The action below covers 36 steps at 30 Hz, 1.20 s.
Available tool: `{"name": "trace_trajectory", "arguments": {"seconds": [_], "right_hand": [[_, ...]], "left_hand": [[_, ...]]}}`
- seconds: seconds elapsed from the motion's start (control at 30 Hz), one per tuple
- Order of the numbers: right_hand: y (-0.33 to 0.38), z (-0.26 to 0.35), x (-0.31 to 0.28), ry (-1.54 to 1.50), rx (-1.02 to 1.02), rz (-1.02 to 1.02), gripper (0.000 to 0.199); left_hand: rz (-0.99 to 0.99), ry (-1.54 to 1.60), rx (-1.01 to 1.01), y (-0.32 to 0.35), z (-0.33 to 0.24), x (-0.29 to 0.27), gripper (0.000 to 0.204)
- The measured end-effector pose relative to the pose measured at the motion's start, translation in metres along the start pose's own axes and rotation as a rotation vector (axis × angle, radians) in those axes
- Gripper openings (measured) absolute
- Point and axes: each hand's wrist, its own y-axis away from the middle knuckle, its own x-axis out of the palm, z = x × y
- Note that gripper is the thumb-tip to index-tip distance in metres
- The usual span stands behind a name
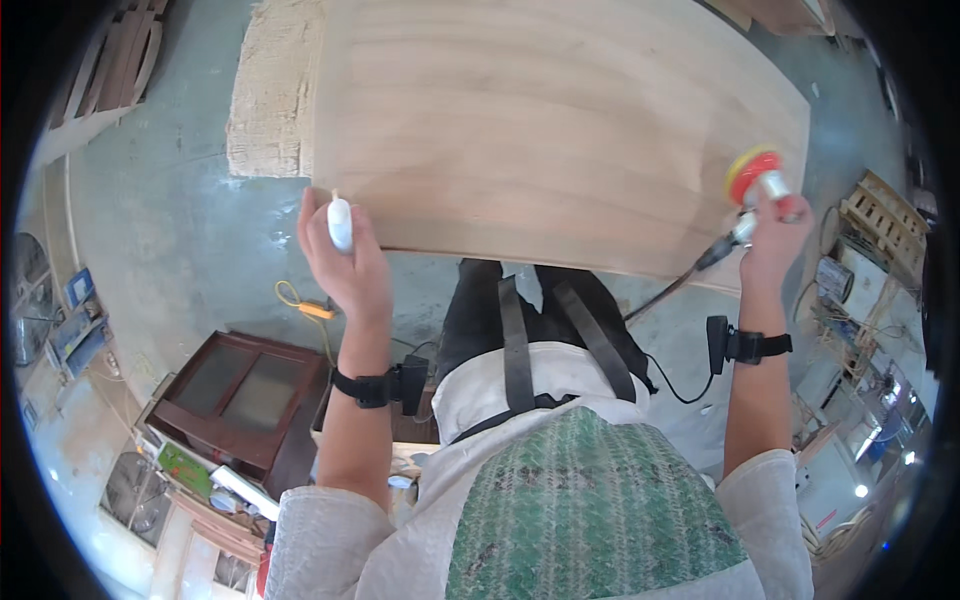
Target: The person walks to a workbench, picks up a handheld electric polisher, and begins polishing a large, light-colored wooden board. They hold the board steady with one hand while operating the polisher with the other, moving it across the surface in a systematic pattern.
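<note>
A broad wooden panel with pale brown grain lies in front of me. By its near left corner, my left hand is closed around a small white glue bottle with a narrow tip pointing away from me. At the right end of the panel, my right hand grips an orbital sander with a red body and a yellow-edged pad. The pad is tilted up on its side, seemingly off the wood; whether its edge touches cannot be made out. From the sander a dark hose runs back toward my legs.
Rough pale wood adjoins the panel's left edge. A dark red-brown cabinet with two panes stands at lower left, near a yellow cord with an orange connector. Wooden crate slats and clutter fill the right side.
</note>
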Motion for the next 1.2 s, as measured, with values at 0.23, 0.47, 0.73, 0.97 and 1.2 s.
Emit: {"name": "trace_trajectory", "arguments": {"seconds": [0.23, 0.47, 0.73, 0.97, 1.2], "right_hand": [[0.027, 0.054, 0.028, -0.674, 0.323, -0.142, 0.03], [0.061, 0.067, 0.023, 0.53, -0.409, 0.377, 0.054], [0.194, 0.177, 0.162, -0.006, -0.795, 0.784, 0.032], [0.224, 0.218, 0.17, -0.004, -0.66, 0.668, 0.038], [0.107, 0.095, 0.049, 0.279, -0.7, 0.67, 0.041]], "left_hand": [[0.065, 0.118, 0.022, 0.001, 0.011, -0.01, 0.025], [0.125, 0.088, 0.217, 0.012, 0.023, -0.018, 0.029], [-0.097, 0.294, -0.094, 0.013, 0.024, -0.03, 0.038], [-0.132, 0.569, -0.31, 0.005, 0.004, -0.034, 0.04], [0.239, 0.302, -0.006, 0.066, -0.053, 0.051, 0.036]]}}
